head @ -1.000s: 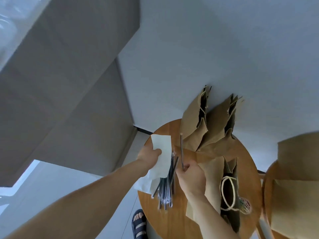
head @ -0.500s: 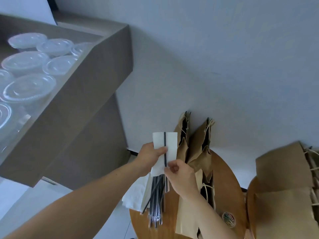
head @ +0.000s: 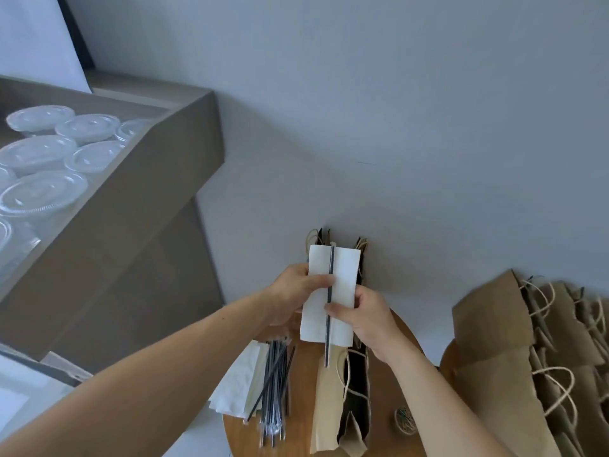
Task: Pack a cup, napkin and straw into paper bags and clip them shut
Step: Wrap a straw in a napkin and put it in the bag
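Head view, as I see it from my station. Both hands are raised above the far half of the round wooden table. My left hand grips the left edge of a white napkin, its thumb laid across the paper toward a dark straw. My right hand pinches straw and napkin together, thumb on the straw and fingers curled behind the napkin's right edge. The straw lies lengthwise down the napkin's middle, and its lower end hangs past the paper, over the table. On the table below the hands lies an open brown paper bag with cord handles. At the table's left edge are a bundle of straws and a stack of napkins overhanging the rim. Toward its right edge is a small holder of clips. Behind the table, more bags stand against the wall. Right of the table is a stack of paper bags. Left of it and higher, lidded clear cups sit on a counter.
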A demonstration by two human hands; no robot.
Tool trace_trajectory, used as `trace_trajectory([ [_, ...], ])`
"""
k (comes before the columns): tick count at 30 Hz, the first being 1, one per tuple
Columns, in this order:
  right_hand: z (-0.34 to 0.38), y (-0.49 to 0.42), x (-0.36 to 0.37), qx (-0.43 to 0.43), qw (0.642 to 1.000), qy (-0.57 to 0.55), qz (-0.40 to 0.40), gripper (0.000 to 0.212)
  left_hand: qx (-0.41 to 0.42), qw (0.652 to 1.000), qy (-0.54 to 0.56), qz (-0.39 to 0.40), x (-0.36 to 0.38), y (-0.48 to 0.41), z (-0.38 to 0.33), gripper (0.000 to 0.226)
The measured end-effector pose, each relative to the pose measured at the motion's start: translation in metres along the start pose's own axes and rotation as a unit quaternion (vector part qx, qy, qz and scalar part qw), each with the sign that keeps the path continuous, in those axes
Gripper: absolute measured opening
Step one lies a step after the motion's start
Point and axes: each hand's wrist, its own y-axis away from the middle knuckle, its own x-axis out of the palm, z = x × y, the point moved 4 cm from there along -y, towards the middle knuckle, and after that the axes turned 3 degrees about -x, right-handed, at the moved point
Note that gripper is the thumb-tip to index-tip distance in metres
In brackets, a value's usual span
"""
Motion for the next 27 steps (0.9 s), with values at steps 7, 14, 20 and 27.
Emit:
trace_trajectory([
  [7, -0.018, 0.0, -0.067, 0.021, 0.97, 0.092, -0.223, 0.02, -0.074, 0.968, -0.239, 0.009, 0.013, -0.002, 0.053, 0.049],
  [14, -0.042, -0.016, -0.053, 0.047, 0.946, 0.147, -0.285, 0.021, -0.142, 0.851, -0.475, 0.173, 0.069, 0.009, 0.141, 0.078],
  [20, -0.057, -0.015, -0.006, 0.064, 0.96, 0.168, -0.217, 0.022, -0.187, 0.884, -0.423, 0.066, 0.08, 0.008, 0.158, 0.035],
  [27, -0.073, 0.011, 0.002, 0.114, 0.953, 0.26, -0.109, 0.034, -0.297, 0.94, -0.163, 0.036, 0.069, 0.016, 0.161, 0.021],
])
